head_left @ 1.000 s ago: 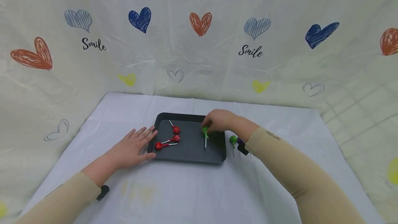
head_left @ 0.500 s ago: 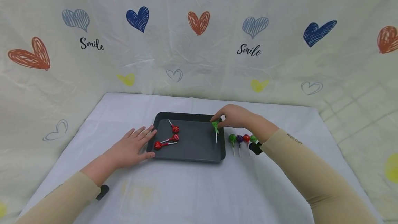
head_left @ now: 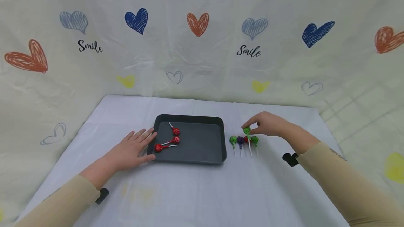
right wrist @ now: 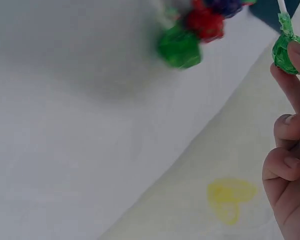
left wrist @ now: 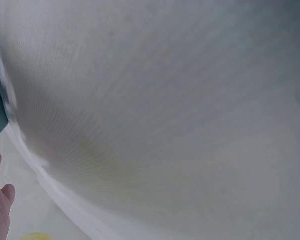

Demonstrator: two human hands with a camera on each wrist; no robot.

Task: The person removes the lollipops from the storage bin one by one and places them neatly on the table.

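My right hand [head_left: 268,124] pinches a green-wrapped lollipop [head_left: 247,131] by its candy head, the white stick pointing down in the head view. It hangs over a row of lollipops right of the tray: a green one [head_left: 233,140], a purple one [head_left: 240,140], a red one [head_left: 247,139] partly hidden behind the held lollipop, and another green one [head_left: 255,139]. The right wrist view shows thumb and forefinger on the green wrapper [right wrist: 285,52]. With fingers spread, my left hand [head_left: 129,151] rests at the left edge of the dark grey tray [head_left: 195,162].
Inside the tray, toward its left side, lie three red lollipops [head_left: 175,131]. A white cloth [head_left: 189,192] covers the table. Behind it hangs a pale sheet [head_left: 202,62] printed with hearts and "Smile".
My right hand has carried the green lollipop from above the tray's right part out to the right, over the row of lollipops. The left hand stays at the tray's edge.
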